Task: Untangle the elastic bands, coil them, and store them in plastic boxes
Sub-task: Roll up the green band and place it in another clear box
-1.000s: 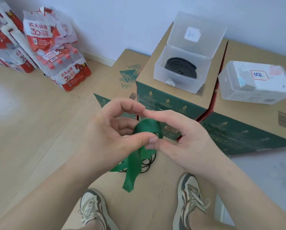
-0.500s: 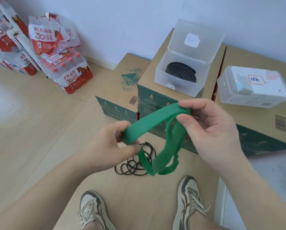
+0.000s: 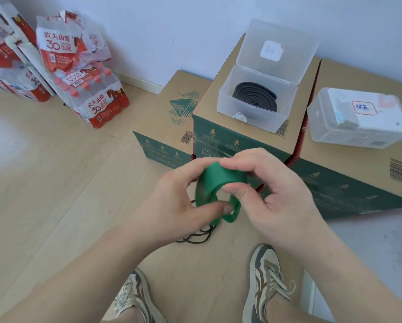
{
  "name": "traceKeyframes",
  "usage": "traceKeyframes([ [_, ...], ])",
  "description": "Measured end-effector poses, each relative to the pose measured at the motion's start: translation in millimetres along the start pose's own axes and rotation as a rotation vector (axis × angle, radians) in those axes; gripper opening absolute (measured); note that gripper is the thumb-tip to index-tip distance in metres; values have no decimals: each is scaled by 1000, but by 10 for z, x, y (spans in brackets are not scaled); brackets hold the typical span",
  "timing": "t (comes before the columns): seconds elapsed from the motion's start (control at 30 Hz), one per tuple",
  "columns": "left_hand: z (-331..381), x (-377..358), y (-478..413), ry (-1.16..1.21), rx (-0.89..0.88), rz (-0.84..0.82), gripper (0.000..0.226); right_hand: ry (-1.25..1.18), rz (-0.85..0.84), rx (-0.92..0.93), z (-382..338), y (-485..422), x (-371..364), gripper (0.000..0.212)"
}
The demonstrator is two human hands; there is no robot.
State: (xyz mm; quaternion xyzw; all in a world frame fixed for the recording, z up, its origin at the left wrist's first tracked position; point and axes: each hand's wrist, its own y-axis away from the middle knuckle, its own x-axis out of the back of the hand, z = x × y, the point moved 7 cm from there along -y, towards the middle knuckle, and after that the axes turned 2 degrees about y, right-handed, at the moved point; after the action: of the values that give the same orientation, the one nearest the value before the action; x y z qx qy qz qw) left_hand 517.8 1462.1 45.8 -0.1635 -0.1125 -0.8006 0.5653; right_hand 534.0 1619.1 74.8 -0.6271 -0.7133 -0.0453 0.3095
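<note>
My left hand (image 3: 174, 201) and right hand (image 3: 272, 194) both pinch a green band (image 3: 215, 183), curled into a loop between them, above thin black bands (image 3: 200, 236) on the floor (image 3: 55, 183).

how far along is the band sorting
Done: one black band lies coiled in the open plastic box. In hand: left hand and right hand pinch the green band, curved into a loop, not yet a coil. Left: thin black bands lie tangled on the floor, and the green band needs boxing.
</note>
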Motion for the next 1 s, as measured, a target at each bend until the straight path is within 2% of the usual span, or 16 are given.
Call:
traceKeyframes([
  [0.13, -34, 12, -22, 9, 55, 16, 29, -40, 35, -38, 47, 20, 45, 25],
  [0.3, -216, 149, -25, -153, 150, -108, 38, -26, 91, -213, 301, 31, 365, 32],
  [0.33, -238, 183, -12, -122, 167, -101, 39, -43, 79, -273, 377, 46, 419, 35],
  [0.43, -218, 294, 15, 47, 158, 26, 45, 11, -56, -432, 588, 112, 504, 42],
  [0.53, -112, 308, 57, 94, 116, 92, 42, 232, -356, -530, 680, 232, 336, 54],
  [0.6, -34, 212, 102, 80, 99, 59, 39, 216, -461, -516, 569, 267, 113, 74],
  [0.67, 38, 83, 126, 25, 50, -6, 38, 87, -431, -405, 360, 204, -70, 84],
  [0.77, 68, 44, 96, 54, -5, -9, 39, 19, -379, -241, 216, 126, -166, 73],
  [0.9, 25, 137, 45, 187, 73, 50, 46, -33, -244, -154, 242, 64, -82, 47],
  [1.0, -114, 108, 9, 161, 149, -46, 76, -192, -130, -150, 248, 62, -38, 32],
])
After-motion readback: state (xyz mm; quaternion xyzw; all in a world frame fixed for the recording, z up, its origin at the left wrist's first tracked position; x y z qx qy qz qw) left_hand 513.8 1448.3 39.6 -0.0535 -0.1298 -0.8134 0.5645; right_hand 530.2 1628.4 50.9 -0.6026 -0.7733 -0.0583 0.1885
